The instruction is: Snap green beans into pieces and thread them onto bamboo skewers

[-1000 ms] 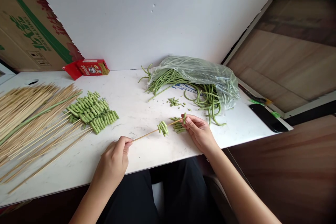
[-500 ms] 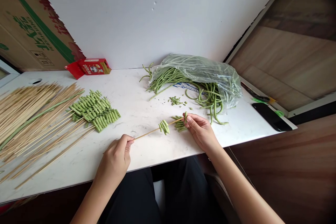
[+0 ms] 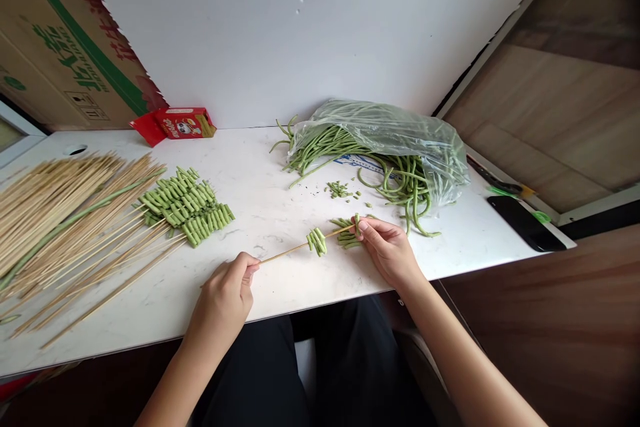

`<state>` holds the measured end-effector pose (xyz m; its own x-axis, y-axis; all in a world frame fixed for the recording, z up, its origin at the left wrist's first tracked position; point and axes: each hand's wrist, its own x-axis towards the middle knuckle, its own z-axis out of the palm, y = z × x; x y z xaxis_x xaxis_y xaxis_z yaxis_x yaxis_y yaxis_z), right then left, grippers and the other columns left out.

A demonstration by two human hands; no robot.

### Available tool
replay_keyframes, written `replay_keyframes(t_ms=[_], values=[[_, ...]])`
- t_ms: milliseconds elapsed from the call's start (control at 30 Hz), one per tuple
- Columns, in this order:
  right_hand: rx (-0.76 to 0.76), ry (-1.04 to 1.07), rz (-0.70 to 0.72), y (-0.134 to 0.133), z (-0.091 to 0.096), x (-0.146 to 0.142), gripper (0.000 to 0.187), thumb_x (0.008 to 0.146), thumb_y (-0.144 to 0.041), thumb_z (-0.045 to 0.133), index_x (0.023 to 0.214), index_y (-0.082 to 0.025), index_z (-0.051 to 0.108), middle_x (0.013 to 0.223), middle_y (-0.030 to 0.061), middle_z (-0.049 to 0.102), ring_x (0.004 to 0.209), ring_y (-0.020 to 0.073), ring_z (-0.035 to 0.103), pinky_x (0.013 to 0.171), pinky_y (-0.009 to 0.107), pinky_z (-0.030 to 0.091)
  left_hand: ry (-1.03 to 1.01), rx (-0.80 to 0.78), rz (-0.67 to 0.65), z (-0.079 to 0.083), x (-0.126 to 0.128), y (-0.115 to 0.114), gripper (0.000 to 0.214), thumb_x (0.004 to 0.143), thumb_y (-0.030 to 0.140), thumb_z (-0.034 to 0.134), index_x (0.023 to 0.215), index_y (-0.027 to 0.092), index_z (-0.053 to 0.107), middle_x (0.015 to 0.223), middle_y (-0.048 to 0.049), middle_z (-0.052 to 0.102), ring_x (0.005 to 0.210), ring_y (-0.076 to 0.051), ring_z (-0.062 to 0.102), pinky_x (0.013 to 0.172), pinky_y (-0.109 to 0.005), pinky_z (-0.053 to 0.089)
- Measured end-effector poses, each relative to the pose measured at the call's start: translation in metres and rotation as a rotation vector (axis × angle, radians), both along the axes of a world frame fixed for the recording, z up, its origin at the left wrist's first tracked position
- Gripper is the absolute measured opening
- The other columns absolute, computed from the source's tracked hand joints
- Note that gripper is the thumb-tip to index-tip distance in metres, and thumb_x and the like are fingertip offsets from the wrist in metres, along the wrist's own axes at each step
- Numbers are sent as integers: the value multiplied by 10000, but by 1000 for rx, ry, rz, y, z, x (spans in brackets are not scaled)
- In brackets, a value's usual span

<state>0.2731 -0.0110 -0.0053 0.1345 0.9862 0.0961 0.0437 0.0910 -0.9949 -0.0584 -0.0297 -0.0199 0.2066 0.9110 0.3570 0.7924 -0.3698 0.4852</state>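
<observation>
We find bare tabletop (image 3: 270, 193) between the loaded skewers (image 3: 187, 207) and the bean bag (image 3: 390, 140); the held skewer (image 3: 285, 253) crosses the near middle. Across the left end lie loose sticks (image 3: 60, 213) (the white board (image 3: 300, 27) walls the back).

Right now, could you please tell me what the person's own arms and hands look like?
The left hand and right hand are bare, with no gloves, rings or watch showing. The left forearm and right forearm are uncovered up to the frame's edge, with no sleeve in view.
</observation>
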Motion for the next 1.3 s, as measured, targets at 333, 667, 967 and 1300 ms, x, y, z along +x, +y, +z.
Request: replay_keyframes(t_ms=[333,667,967,1300], values=[[-16,167,-21,1,-3,-2,216,885,-469,842,927,-258,823,853,29,720,887,208,658,915,391,540,11,13,5,-4,-2,0,193,1076,283,454,992,242,623,823,-26,745,746,-210,731,663,-291,516],[1,249,-20,1,-2,-4,192,870,-439,862,904,-255,818,776,5,662,779,168,591,791,337,505,3,42,-14,-3,-2,-1,150,1078,235,470,1008,236,602,867,-17,757,777,-198,745,692,-284,520],[-4,150,-33,-1,-3,-1,216,887,-438,845,842,-232,801,803,23,671,818,182,593,787,328,487,31,80,-44,-1,-1,0,160,1054,169,471,973,233,592,852,-13,737,766,-188,734,679,-269,518],[18,120,-37,-2,-2,-3,190,884,-415,856,830,-237,817,838,37,720,838,190,632,812,328,517,27,77,-49,1,-1,-1,182,1029,137,470,947,228,604,837,-19,733,746,-178,728,660,-254,540]])
